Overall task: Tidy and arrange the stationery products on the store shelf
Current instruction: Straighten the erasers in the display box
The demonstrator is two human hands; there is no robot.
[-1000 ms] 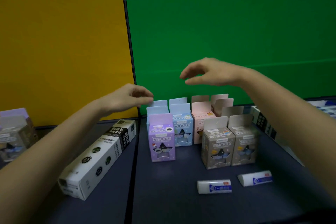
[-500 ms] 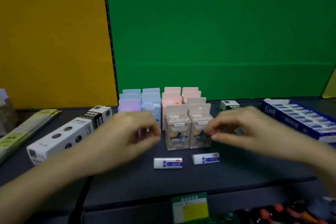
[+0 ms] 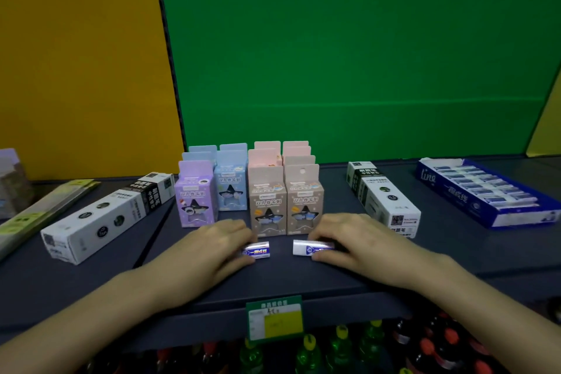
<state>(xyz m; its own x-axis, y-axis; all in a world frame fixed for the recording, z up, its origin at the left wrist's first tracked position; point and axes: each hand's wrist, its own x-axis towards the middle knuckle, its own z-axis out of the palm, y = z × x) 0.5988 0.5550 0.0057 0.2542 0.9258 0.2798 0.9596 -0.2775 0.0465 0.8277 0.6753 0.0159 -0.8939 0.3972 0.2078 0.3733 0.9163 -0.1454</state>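
Two white erasers with blue labels lie on the dark shelf (image 3: 273, 279) near its front edge. My left hand (image 3: 212, 247) pinches the left eraser (image 3: 258, 249) between thumb and fingers. My right hand (image 3: 355, 240) pinches the right eraser (image 3: 306, 247) the same way. Just behind them stand rows of small sharpener boxes: a purple one (image 3: 194, 196), blue ones (image 3: 230, 188) and tan-pink ones (image 3: 285, 200), all upright.
A long black-and-white box (image 3: 100, 215) lies angled at the left, another (image 3: 381, 196) at the right. A blue display tray of erasers (image 3: 488, 191) sits far right. Flat green packs (image 3: 45, 206) lie far left. A price tag (image 3: 274, 317) hangs on the shelf edge above bottles.
Both hands dropped from the sharpener boxes toward the shelf's front and closed on the two erasers. The view also pulled back and tilted down.
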